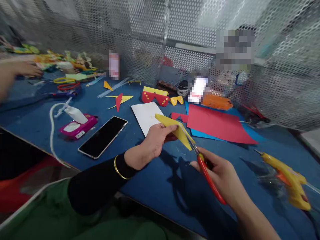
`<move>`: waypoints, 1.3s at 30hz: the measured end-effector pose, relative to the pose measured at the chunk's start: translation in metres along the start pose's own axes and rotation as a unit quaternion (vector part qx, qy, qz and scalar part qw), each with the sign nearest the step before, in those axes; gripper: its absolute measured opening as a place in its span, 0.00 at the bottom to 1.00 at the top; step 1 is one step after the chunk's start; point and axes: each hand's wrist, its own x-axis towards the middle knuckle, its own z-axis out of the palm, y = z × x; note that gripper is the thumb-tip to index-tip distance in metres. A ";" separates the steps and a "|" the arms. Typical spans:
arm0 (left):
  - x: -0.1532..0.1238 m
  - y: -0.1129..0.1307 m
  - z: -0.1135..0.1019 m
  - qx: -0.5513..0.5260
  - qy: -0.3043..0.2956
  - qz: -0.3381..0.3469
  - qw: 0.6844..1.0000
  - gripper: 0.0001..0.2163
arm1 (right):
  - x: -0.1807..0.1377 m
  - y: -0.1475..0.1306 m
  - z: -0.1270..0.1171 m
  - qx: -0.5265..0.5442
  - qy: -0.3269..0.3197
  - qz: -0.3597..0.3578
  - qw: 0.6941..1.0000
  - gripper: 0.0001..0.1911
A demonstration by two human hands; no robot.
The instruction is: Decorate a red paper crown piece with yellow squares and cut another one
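Between its thumb and fingers, my left hand [156, 140] pinches a folded piece of yellow paper [172, 125] above the blue table. My right hand [221, 170] is wrapped round red-handled scissors [208, 181]. Their blades lie against the yellow paper's right part, along a cut. Under my left hand rests a white sheet [145, 115]. Just behind the yellow piece is a red paper cutout [180, 116]. Farther back are red paper glasses [155, 98] with yellow squares and a smaller yellow pair [176, 100].
Red paper [217, 123] overlies blue paper [205, 134]. A yellow glue gun [287, 176] lies at right. To the left are a black phone [103, 137] and a magenta power strip [78, 127]. A co-worker's hand [28, 68] shows at far left. Perforated metal panels [145, 36] stand behind.
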 end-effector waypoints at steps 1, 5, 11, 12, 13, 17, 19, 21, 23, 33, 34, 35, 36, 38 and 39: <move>0.001 0.001 0.000 0.002 -0.001 0.001 1.000 0.02 | 0.000 0.001 0.000 -0.002 -0.001 0.000 1.000 0.29; 0.005 0.002 -0.001 0.006 -0.004 -0.002 1.000 0.02 | 0.000 0.004 0.000 -0.012 0.007 -0.001 1.000 0.28; 0.004 0.002 0.000 0.004 0.001 -0.006 1.000 0.03 | 0.000 0.002 0.002 -0.025 0.029 -0.010 0.999 0.27; 0.004 0.002 0.001 0.004 0.000 -0.006 1.000 0.03 | 0.000 0.002 0.002 -0.028 0.031 -0.009 0.999 0.27; 0.003 0.002 0.001 0.005 -0.002 -0.006 1.000 0.03 | 0.001 0.003 0.002 -0.030 0.031 -0.009 0.999 0.27; 0.003 0.003 0.001 0.010 -0.004 -0.006 1.000 0.04 | 0.001 0.004 0.001 -0.038 0.028 -0.013 0.999 0.28; 0.003 0.004 0.001 0.012 -0.003 -0.007 1.000 0.05 | 0.001 0.004 0.001 -0.045 0.032 -0.014 0.998 0.27; 0.002 0.004 0.001 0.013 -0.002 -0.009 1.000 0.05 | 0.000 0.003 0.002 -0.055 0.038 -0.014 0.998 0.26; 0.002 0.004 0.002 0.012 -0.001 -0.011 1.000 0.05 | 0.000 0.002 0.002 -0.062 0.044 -0.017 0.997 0.25; 0.006 0.004 0.001 0.006 -0.009 -0.013 1.000 0.02 | 0.004 -0.002 0.000 -0.080 0.038 -0.009 0.996 0.28; 0.006 0.004 0.001 0.007 -0.007 -0.012 1.000 0.02 | 0.004 -0.002 0.000 -0.079 0.035 -0.009 0.996 0.27; 0.006 0.004 0.001 0.009 -0.007 -0.012 1.000 0.02 | 0.004 -0.002 0.000 -0.076 0.035 -0.010 0.996 0.27; 0.006 0.005 0.001 0.012 -0.007 -0.012 1.000 0.02 | 0.005 -0.003 0.000 -0.070 0.038 -0.010 0.997 0.27; 0.006 0.006 0.001 0.019 -0.006 -0.014 1.000 0.02 | 0.005 -0.004 0.000 -0.040 0.062 -0.003 0.997 0.26; 0.005 0.007 0.002 0.025 -0.002 -0.015 1.000 0.03 | 0.005 -0.005 0.000 -0.015 0.081 0.006 0.997 0.26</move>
